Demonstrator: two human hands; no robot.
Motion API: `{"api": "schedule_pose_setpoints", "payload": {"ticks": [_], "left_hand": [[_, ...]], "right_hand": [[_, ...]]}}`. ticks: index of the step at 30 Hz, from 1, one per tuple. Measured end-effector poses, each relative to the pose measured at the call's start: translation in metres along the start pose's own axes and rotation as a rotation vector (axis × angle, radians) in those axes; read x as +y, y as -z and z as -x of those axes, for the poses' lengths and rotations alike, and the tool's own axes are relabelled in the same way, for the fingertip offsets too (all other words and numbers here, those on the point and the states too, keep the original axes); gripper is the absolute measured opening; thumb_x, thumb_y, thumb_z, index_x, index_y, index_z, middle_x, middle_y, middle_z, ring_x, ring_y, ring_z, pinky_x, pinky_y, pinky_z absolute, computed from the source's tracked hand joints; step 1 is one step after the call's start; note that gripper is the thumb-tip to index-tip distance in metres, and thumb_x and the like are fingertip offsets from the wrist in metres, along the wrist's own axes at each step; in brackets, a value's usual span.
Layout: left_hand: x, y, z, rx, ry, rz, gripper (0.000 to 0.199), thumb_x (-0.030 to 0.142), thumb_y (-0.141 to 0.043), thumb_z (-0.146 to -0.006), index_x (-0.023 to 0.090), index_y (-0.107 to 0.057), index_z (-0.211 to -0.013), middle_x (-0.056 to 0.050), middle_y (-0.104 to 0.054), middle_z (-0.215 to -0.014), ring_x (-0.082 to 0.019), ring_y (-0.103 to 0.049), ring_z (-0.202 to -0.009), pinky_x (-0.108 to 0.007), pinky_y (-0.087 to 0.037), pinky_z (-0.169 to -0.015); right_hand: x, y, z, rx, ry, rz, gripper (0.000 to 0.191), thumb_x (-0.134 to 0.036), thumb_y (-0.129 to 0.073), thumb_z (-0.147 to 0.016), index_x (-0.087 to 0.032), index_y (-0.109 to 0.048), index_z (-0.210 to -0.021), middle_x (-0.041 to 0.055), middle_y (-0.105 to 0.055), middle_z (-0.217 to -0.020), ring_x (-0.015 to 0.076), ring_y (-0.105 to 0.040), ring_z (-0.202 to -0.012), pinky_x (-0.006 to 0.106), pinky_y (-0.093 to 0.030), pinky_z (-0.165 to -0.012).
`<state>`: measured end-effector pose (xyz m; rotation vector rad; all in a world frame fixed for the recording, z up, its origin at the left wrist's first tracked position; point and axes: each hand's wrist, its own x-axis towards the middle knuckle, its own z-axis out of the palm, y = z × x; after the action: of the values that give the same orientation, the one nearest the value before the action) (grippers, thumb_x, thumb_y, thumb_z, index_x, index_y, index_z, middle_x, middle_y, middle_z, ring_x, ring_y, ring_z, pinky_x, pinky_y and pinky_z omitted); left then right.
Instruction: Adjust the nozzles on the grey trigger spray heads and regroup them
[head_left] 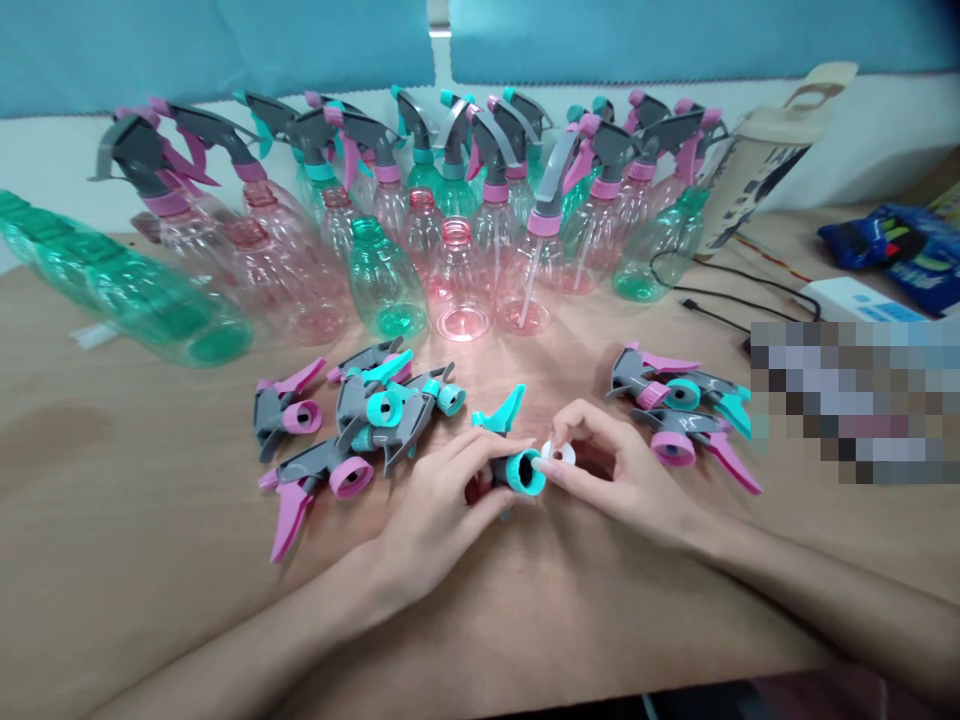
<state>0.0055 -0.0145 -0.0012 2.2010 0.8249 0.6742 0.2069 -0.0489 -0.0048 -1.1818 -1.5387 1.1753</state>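
My left hand [457, 480] is wrapped round a grey and teal spray head [526, 472], its open teal collar facing right and its teal trigger pointing up. Close beside that collar, my right hand [611, 465] pinches a small white ring [559, 454] between thumb and fingers. The ring has a dark hole at its centre and is held just right of the collar. Loose spray heads lie in a group to the left, among them one with a pink collar [351, 478]. More lie to the right, including another pink-collared one [673, 449].
Several bottles stand across the back, such as an open pink one [461, 290] and a green one [386, 285]; many carry spray heads. Green bottles [169, 305] lie at the left. At the right are a beige tumbler [757, 165], a black cable [739, 297] and a blue packet [911, 260].
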Motion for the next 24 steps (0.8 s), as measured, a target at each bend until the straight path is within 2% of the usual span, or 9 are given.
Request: {"api": "schedule_pose_setpoints", "payload": {"ticks": [4,9,11,15,18,21,24], "left_hand": [[0.001,0.001,0.000,0.011,0.036,-0.008,0.040,0.004,-0.064,-0.079,0.026,-0.057,-0.112,0.005,-0.056,-0.080,-0.009,-0.048,-0.065,-0.021,-0.040,-0.062],[0.001,0.001,0.001,0.028,0.036,-0.005,0.042,0.003,-0.064,-0.079,0.028,-0.057,-0.112,0.005,-0.057,-0.084,-0.009,-0.049,-0.065,-0.021,-0.041,-0.064],[0.000,0.001,0.001,0.034,0.033,-0.005,0.043,0.003,-0.065,-0.079,0.028,-0.057,-0.112,0.005,-0.058,-0.085,-0.009,-0.049,-0.065,-0.021,-0.042,-0.064],[0.001,0.001,0.001,0.033,0.025,-0.009,0.040,0.005,-0.064,-0.080,0.027,-0.057,-0.113,0.004,-0.060,-0.089,-0.010,-0.051,-0.068,-0.022,-0.043,-0.065],[0.001,0.002,0.001,0.030,0.023,-0.013,0.037,0.007,-0.064,-0.081,0.026,-0.057,-0.112,0.003,-0.061,-0.091,-0.010,-0.052,-0.069,-0.022,-0.043,-0.065],[0.002,0.003,0.001,0.041,0.025,-0.013,0.034,0.007,-0.064,-0.080,0.025,-0.059,-0.109,0.003,-0.060,-0.086,-0.010,-0.051,-0.067,-0.022,-0.043,-0.065],[0.003,0.003,-0.001,0.047,0.012,-0.005,0.032,0.006,-0.064,-0.080,0.023,-0.060,-0.107,0.002,-0.061,-0.087,-0.011,-0.052,-0.070,-0.023,-0.044,-0.066]], "right_hand": [[0.003,0.001,-0.003,0.074,-0.039,-0.042,0.015,-0.031,-0.063,-0.084,-0.021,-0.052,-0.087,-0.0021,-0.057,-0.078,0.0121,-0.058,-0.073,0.025,-0.047,-0.066],[0.004,0.003,-0.006,0.142,-0.051,-0.166,0.026,-0.033,-0.064,-0.083,-0.023,-0.053,-0.105,-0.0011,-0.066,-0.080,0.0157,-0.065,-0.079,0.029,-0.052,-0.073],[0.003,0.003,-0.006,0.129,-0.047,-0.188,0.029,-0.031,-0.064,-0.084,-0.023,-0.054,-0.109,-0.0005,-0.068,-0.082,0.0150,-0.066,-0.080,0.029,-0.053,-0.075],[0.003,0.006,-0.008,0.067,-0.022,-0.143,0.016,-0.032,-0.059,-0.088,-0.020,-0.066,-0.093,0.0013,-0.070,-0.087,0.0134,-0.065,-0.082,0.025,-0.051,-0.076],[0.003,0.008,-0.010,0.086,-0.017,-0.111,0.021,-0.034,-0.053,-0.091,-0.019,-0.066,-0.085,0.0004,-0.069,-0.083,0.0118,-0.064,-0.078,0.024,-0.049,-0.074],[0.001,0.010,-0.010,0.078,-0.033,-0.076,0.029,-0.036,-0.051,-0.092,-0.018,-0.063,-0.074,-0.0004,-0.066,-0.071,0.0114,-0.062,-0.070,0.023,-0.047,-0.069],[0.000,0.011,-0.005,-0.002,-0.080,-0.067,0.037,-0.041,-0.047,-0.093,-0.017,-0.058,-0.067,-0.0034,-0.057,-0.050,0.0099,-0.055,-0.053,0.022,-0.042,-0.058]]}}
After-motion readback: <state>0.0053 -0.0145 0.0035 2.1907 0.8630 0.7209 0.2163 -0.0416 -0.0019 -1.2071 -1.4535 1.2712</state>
